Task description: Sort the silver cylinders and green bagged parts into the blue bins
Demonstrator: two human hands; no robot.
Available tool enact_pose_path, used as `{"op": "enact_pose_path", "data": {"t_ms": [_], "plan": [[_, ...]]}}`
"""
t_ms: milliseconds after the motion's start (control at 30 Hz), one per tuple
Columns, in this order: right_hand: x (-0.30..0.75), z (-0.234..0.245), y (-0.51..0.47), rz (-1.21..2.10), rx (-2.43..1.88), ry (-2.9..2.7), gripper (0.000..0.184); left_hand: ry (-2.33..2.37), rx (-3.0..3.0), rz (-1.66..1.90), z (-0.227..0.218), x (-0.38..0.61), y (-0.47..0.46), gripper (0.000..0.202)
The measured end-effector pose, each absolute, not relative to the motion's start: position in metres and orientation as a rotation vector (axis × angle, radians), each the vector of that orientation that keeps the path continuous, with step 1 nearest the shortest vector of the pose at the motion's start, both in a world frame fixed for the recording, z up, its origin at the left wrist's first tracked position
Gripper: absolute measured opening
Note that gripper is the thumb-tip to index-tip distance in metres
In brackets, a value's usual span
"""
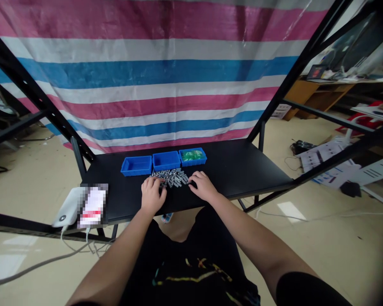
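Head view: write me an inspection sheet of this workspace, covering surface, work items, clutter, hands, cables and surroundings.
Surface: black tabletop.
Work items: pile of small grey parts, in front of three blue bins; the right bin holds green, shiny material; no contents made out in the left bin or middle bin.
Clutter: white device and pixelated item at the tabletop's left end.
Hands: left hand and right hand at opposite sides of the pile; grip unclear.
Cables: thick grey cable at lower left; thinner white cable below the pixelated item.
Surroundings: striped sheet behind; wooden desk to the right.
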State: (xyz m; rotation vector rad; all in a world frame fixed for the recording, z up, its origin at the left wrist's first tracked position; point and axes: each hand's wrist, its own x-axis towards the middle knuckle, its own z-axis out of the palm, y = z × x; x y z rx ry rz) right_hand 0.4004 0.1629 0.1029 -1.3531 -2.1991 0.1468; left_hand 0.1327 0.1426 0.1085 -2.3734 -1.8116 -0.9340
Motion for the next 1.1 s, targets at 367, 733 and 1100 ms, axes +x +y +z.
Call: {"op": "enact_pose_path", "data": {"t_ms": [367,733,1100], "plan": [[0.371,0.087,0.132,0.238,-1.37,-2.08,0.015,-1.901,-2.445,-0.814,0.101,0.133,0.143,0.027],[0.363,0.084,0.12,0.217,-1.433,-1.923,0.018,-1.902,-2.382,-0.806,0.096,0.132,0.146,0.022],[0.332,0.095,0.142,0.629,-1.199,-1.804,0.017,-1.817,-2.46,-0.911,0.096,0.131,0.145,0.021]]}}
